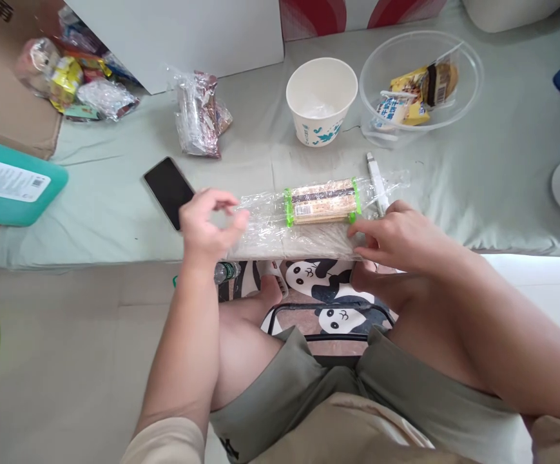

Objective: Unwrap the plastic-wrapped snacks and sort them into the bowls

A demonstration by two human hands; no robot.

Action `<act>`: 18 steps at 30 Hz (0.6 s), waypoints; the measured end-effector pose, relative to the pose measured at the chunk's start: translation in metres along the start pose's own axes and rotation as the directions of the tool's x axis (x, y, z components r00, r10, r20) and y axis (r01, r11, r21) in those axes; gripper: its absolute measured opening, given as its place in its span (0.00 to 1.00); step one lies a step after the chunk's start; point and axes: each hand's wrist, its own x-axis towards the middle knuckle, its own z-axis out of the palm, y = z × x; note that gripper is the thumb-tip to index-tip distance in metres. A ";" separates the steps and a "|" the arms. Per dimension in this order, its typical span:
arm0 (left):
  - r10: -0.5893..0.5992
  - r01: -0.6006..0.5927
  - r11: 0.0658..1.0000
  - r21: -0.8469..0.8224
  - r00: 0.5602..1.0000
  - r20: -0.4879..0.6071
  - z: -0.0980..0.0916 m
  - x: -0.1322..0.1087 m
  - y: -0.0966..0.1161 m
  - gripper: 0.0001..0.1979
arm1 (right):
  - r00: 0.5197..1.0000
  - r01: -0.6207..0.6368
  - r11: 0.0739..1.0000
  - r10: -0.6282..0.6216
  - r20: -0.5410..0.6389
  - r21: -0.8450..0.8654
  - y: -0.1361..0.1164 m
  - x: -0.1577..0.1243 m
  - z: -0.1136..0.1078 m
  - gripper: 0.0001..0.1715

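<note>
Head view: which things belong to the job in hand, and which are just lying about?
Seemingly in use:
packet
film

Apparently lying about:
phone
cup
bowl
bottle

Role unclear: white stick, near the packet.

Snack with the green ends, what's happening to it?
The person's right hand is at the right end of the snack packet, which lies on or inside clear film. The left hand, open, is by the film's left end. A phone lies beside that hand; a paper cup stands behind.
</note>
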 end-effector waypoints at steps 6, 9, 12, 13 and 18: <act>-0.017 -0.030 0.989 0.144 0.950 0.313 0.011 0.005 0.009 0.07 | 0.985 0.066 0.996 -0.056 -0.162 0.058 0.001 -0.002 -0.003 0.14; -0.070 0.066 0.997 0.037 0.987 0.143 0.019 0.013 0.005 0.08 | 0.936 0.008 0.984 0.055 -0.347 0.180 0.005 0.001 0.000 0.13; -0.204 0.206 0.978 -0.040 0.978 0.037 0.031 0.023 0.002 0.10 | 0.843 -0.047 0.947 0.209 -0.496 0.319 0.009 0.007 0.003 0.08; -0.248 0.249 0.967 -0.050 0.969 0.016 0.034 0.027 0.001 0.10 | 0.817 -0.041 0.935 0.234 -0.527 0.351 0.010 0.011 0.003 0.09; -0.409 0.409 0.911 -0.057 0.913 0.005 0.045 0.047 -0.007 0.11 | 0.790 0.060 0.852 0.277 -0.546 0.520 0.018 0.038 0.007 0.22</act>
